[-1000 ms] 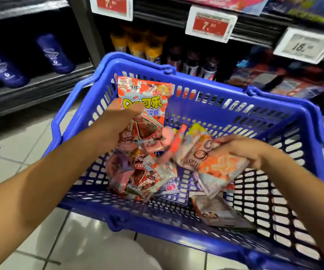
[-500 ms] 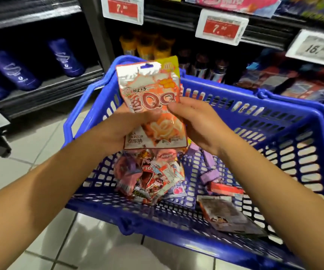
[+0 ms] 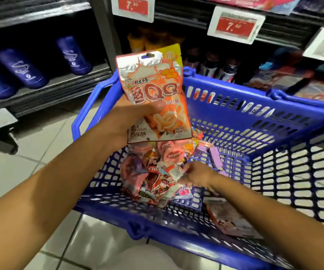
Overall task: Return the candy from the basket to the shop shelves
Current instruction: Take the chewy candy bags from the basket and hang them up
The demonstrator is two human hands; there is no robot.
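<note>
Down among the basket's packets [image 3: 157,180] now, right hand [image 3: 196,175], perhaps pinching one

One camera only, on my head. Looks forward and down, close over blue basket [image 3: 225,90] by my arms. Shop shelves [image 3: 46,88] fill top, floor tiles [image 3: 30,152] show below.
</note>
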